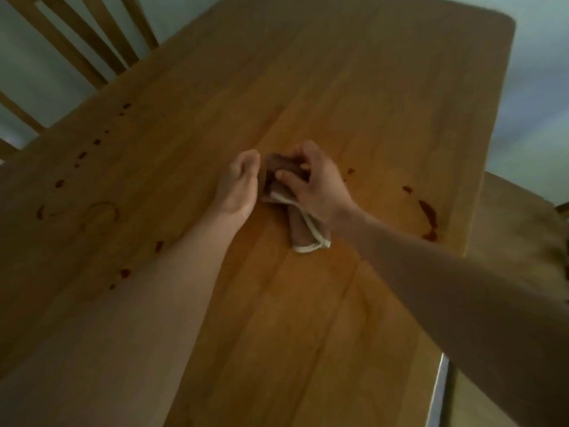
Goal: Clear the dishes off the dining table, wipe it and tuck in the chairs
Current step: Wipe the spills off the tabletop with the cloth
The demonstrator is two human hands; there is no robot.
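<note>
Wooden desk (308,72) shows no dishes, but red stains (428,211) dot both sides. Right hand (317,183) grips the cloth (304,238) mid-desk; left hand (238,186) rests straight-fingered beside it. Wiping and chairs (92,47) likely remain.

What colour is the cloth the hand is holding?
The folded cloth is brown with a cream-white edge, gripped by the right hand; the head view shows it.

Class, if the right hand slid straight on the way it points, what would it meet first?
Probably the left hand, lying just beyond the cloth that the right hand grips.
</note>
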